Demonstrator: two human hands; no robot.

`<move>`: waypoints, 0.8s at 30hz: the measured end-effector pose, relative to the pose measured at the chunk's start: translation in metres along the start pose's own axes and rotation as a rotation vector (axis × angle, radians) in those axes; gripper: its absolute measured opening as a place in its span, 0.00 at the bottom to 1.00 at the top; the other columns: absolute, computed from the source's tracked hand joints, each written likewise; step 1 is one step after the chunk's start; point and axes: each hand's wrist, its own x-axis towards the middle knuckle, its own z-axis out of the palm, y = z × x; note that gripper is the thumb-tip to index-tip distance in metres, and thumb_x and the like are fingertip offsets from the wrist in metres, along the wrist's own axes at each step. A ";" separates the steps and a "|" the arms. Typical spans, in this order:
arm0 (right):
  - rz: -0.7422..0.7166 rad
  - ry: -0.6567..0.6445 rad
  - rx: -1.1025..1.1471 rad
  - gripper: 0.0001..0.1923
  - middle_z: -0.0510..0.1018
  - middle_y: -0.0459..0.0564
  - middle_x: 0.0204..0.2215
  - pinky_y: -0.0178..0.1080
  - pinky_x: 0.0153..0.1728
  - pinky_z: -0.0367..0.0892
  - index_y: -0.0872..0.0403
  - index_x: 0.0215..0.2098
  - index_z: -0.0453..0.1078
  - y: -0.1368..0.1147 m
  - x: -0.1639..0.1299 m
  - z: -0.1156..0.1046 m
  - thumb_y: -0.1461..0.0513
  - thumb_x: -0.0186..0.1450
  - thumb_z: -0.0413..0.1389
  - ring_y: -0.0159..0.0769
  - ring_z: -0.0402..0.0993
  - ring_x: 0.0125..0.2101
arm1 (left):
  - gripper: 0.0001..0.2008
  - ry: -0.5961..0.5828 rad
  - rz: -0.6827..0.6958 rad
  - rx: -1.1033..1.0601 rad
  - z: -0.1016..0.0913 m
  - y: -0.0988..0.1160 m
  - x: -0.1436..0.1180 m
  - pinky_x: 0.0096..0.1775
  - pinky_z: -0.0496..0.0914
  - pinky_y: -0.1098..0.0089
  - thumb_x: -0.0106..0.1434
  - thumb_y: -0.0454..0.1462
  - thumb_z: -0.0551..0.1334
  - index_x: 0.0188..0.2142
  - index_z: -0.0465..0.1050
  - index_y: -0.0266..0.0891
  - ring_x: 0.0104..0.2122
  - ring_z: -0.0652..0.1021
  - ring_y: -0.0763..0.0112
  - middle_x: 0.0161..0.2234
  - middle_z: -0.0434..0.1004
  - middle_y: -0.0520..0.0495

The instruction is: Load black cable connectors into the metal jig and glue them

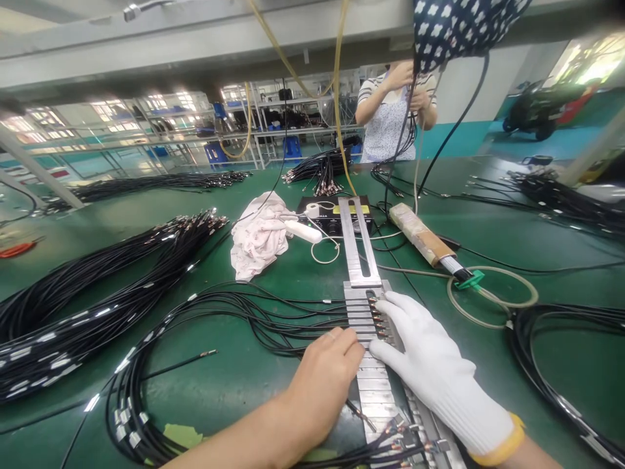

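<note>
My bare left hand (325, 378) and white-gloved right hand (430, 365), both loosely flat, pressed thin black cables (273, 319) into the slotted metal fixture (374, 384); nearer slots remained unfilled.

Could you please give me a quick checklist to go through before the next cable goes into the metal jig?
1. Left hand on the cables at the jig: ok.
2. Gloved right hand beside the connectors: ok.
3. Connectors sit in the slots: ok.
4. Each fully seated: cannot tell.
5. Free slots nearer the person: ok.
6. Soldering iron lies apart from both hands: ok.
</note>
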 end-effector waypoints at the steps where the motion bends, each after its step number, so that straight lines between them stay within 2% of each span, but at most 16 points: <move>1: 0.012 -0.010 0.010 0.27 0.71 0.58 0.62 0.55 0.59 0.66 0.55 0.57 0.70 0.000 0.000 0.000 0.57 0.61 0.57 0.53 0.67 0.61 | 0.06 0.001 0.026 0.056 0.001 0.002 -0.002 0.44 0.73 0.60 0.67 0.27 0.59 0.39 0.74 0.35 0.40 0.74 0.59 0.40 0.76 0.43; 3: 0.046 -0.028 0.030 0.27 0.69 0.57 0.63 0.54 0.59 0.65 0.54 0.58 0.69 0.001 -0.001 0.001 0.57 0.61 0.57 0.52 0.66 0.61 | 0.08 -0.019 0.049 0.113 0.001 0.007 -0.005 0.45 0.73 0.57 0.64 0.25 0.60 0.42 0.74 0.31 0.41 0.74 0.55 0.42 0.75 0.39; 5: 0.071 -0.043 0.047 0.27 0.67 0.56 0.65 0.54 0.60 0.64 0.52 0.59 0.69 0.002 -0.003 0.002 0.56 0.62 0.56 0.52 0.64 0.62 | 0.16 -0.081 0.030 0.073 -0.002 0.010 -0.007 0.46 0.73 0.56 0.59 0.23 0.61 0.48 0.73 0.26 0.43 0.74 0.52 0.44 0.74 0.35; 7: 0.084 -0.054 0.062 0.27 0.64 0.55 0.66 0.54 0.61 0.63 0.52 0.60 0.67 0.004 -0.005 0.004 0.55 0.64 0.55 0.51 0.63 0.63 | 0.22 -0.155 0.001 -0.036 -0.008 0.011 -0.008 0.49 0.73 0.55 0.56 0.21 0.60 0.51 0.71 0.24 0.45 0.74 0.51 0.47 0.73 0.34; 10: 0.097 -0.048 0.095 0.28 0.64 0.54 0.67 0.53 0.60 0.63 0.50 0.62 0.66 0.006 -0.008 0.008 0.54 0.64 0.55 0.49 0.63 0.63 | 0.21 -0.200 -0.046 -0.268 -0.024 0.005 -0.009 0.51 0.72 0.61 0.61 0.20 0.54 0.52 0.72 0.28 0.47 0.75 0.57 0.48 0.74 0.36; 12: 0.103 -0.032 0.129 0.29 0.65 0.54 0.66 0.53 0.60 0.63 0.49 0.62 0.65 0.005 -0.007 0.008 0.54 0.63 0.56 0.50 0.64 0.63 | 0.20 -0.157 -0.069 -0.427 -0.035 -0.001 -0.014 0.50 0.72 0.67 0.65 0.21 0.51 0.50 0.74 0.34 0.46 0.76 0.64 0.48 0.75 0.41; 14: 0.111 -0.037 0.167 0.29 0.65 0.54 0.66 0.54 0.61 0.62 0.50 0.61 0.67 0.002 -0.005 0.006 0.55 0.61 0.57 0.50 0.63 0.63 | 0.15 -0.085 -0.085 -0.493 -0.041 -0.006 -0.023 0.50 0.72 0.69 0.68 0.25 0.54 0.47 0.74 0.38 0.45 0.76 0.67 0.46 0.76 0.45; 17: 0.213 -0.069 0.220 0.26 0.67 0.53 0.65 0.57 0.61 0.61 0.48 0.58 0.70 0.000 0.000 -0.003 0.53 0.63 0.57 0.52 0.65 0.62 | 0.07 -0.066 -0.099 -0.378 -0.035 -0.011 -0.040 0.48 0.71 0.65 0.67 0.28 0.61 0.42 0.75 0.39 0.42 0.75 0.64 0.42 0.76 0.47; 19: 0.316 -0.067 0.248 0.23 0.70 0.51 0.62 0.59 0.60 0.60 0.45 0.57 0.70 0.005 0.002 -0.007 0.51 0.65 0.55 0.52 0.69 0.59 | 0.06 -0.053 -0.096 -0.300 -0.026 -0.011 -0.047 0.45 0.71 0.65 0.68 0.29 0.61 0.38 0.75 0.38 0.39 0.74 0.64 0.38 0.77 0.47; 21: 0.372 -0.047 0.292 0.22 0.75 0.49 0.59 0.59 0.59 0.63 0.43 0.57 0.71 0.015 0.003 -0.009 0.49 0.66 0.54 0.51 0.74 0.54 | 0.07 0.045 -0.105 -0.327 -0.021 -0.010 -0.047 0.42 0.70 0.66 0.69 0.29 0.59 0.36 0.75 0.38 0.36 0.74 0.66 0.35 0.77 0.48; 24: 0.369 -0.004 0.352 0.22 0.81 0.50 0.50 0.52 0.54 0.70 0.45 0.54 0.73 0.029 0.004 -0.011 0.47 0.67 0.53 0.47 0.79 0.47 | 0.07 0.244 -0.169 -0.487 -0.020 -0.008 -0.039 0.40 0.69 0.71 0.68 0.28 0.61 0.36 0.76 0.38 0.35 0.76 0.69 0.33 0.77 0.50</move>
